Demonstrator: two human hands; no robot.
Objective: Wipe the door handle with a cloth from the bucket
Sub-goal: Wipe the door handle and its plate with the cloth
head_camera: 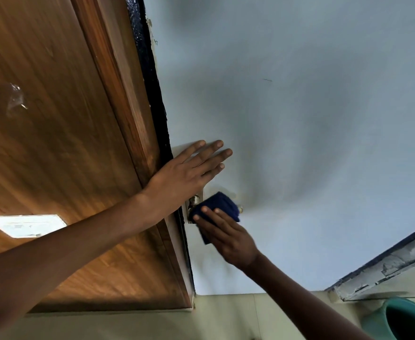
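A pale grey-blue door [287, 106] fills the right of the view. Its metal handle [193, 201] sits near the door's left edge, mostly covered by a dark blue cloth [222, 204]; only the base and a small tip at the right show. My right hand [228, 238] presses the cloth against the handle from below, fingers wrapped over it. My left hand [189, 170] lies flat on the door just above the handle, fingers spread and holding nothing.
A brown wooden panel [54, 143] with a black edge strip [152, 82] stands left of the door. A green bucket [402, 320] sits at the bottom right on the pale floor [226, 320]. A chipped white frame [385, 268] runs along the right.
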